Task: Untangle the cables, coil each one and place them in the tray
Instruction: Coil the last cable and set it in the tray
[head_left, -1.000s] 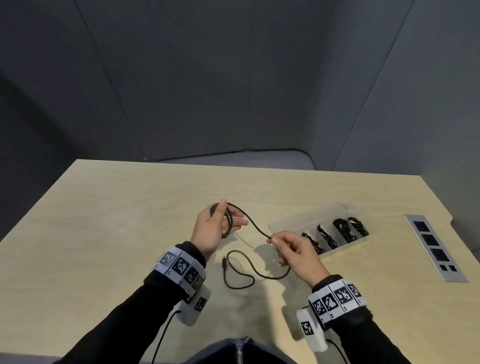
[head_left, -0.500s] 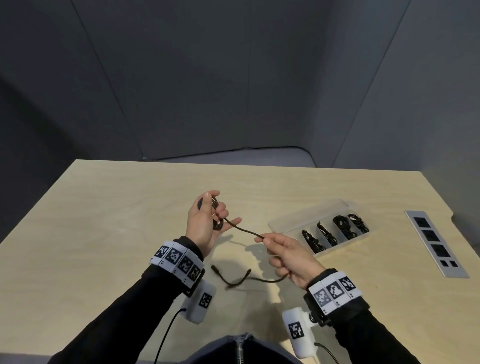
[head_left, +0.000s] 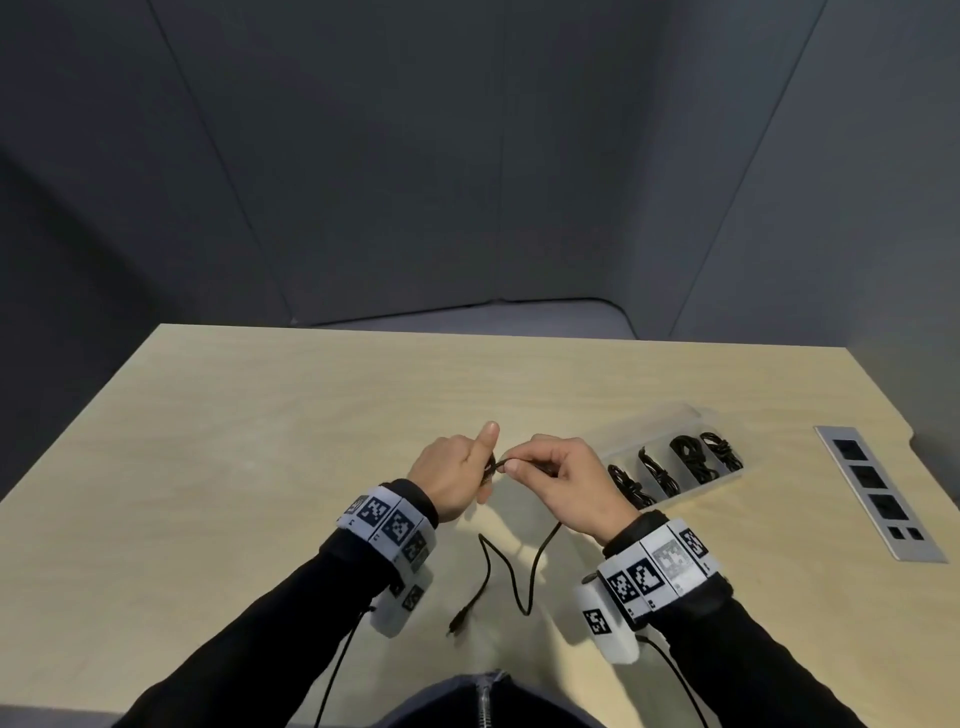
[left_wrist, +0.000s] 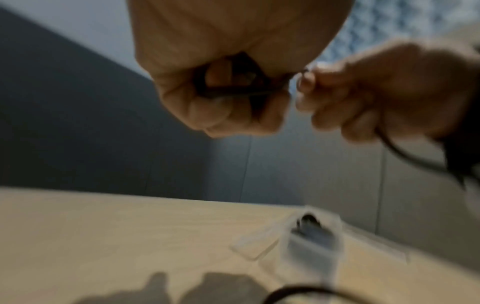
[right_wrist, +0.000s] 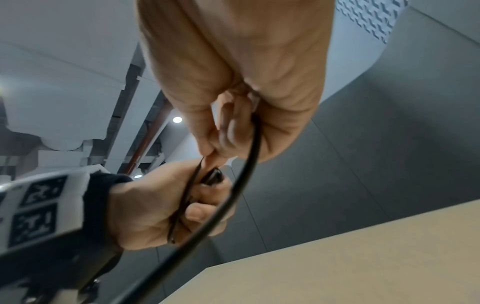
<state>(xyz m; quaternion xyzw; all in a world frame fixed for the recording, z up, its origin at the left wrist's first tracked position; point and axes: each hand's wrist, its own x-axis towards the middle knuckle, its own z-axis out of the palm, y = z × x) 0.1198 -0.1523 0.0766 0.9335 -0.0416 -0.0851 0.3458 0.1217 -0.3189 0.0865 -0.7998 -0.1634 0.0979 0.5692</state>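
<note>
A thin black cable (head_left: 522, 582) hangs from both hands above the table's middle. My left hand (head_left: 457, 475) grips the small wound coil (left_wrist: 228, 82) in its curled fingers, thumb up. My right hand (head_left: 550, 475) pinches the cable (right_wrist: 249, 148) right beside the coil, and the two hands almost touch. The loose tail drops under the right hand, bends back up, and ends in a plug (head_left: 457, 626) near the front edge. The clear compartment tray (head_left: 670, 421) lies to the right with several coiled black cables (head_left: 688, 460) in its slots.
The light wooden table (head_left: 234, 467) is bordered by grey partition walls. A grey socket panel (head_left: 878, 493) is set into the table at the far right. Wrist camera leads hang from both forearms near the front edge.
My right hand has moved up and left until it meets the left hand at the coil. The slack between the hands is gone, and the loose tail has shifted toward the front edge.
</note>
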